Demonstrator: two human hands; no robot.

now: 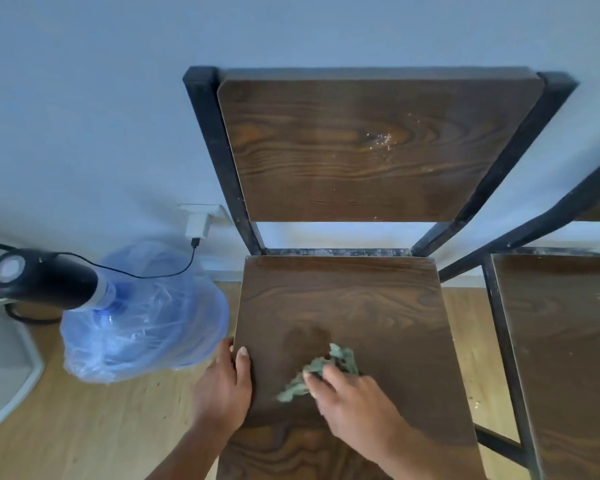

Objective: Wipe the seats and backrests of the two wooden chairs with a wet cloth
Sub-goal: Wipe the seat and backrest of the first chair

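Note:
A dark wooden chair with a black metal frame stands before me against the wall; its seat (pixel 343 306) looks damp and its backrest (pixel 361 150) carries wet speckles. My right hand (pixel 354 400) presses a crumpled green-grey cloth (pixel 323 370) onto the front middle of the seat. My left hand (pixel 224 386) grips the seat's left edge, thumb on top. A second wooden chair's seat (pixel 561 341), dusty with white specks, shows at the right edge.
A large blue water bottle (pixel 146 320) with a black pump top (pixel 42 278) stands on the wooden floor just left of the chair. Its cable runs to a white charger (pixel 198 223) in the wall socket. A grey object lies at far left.

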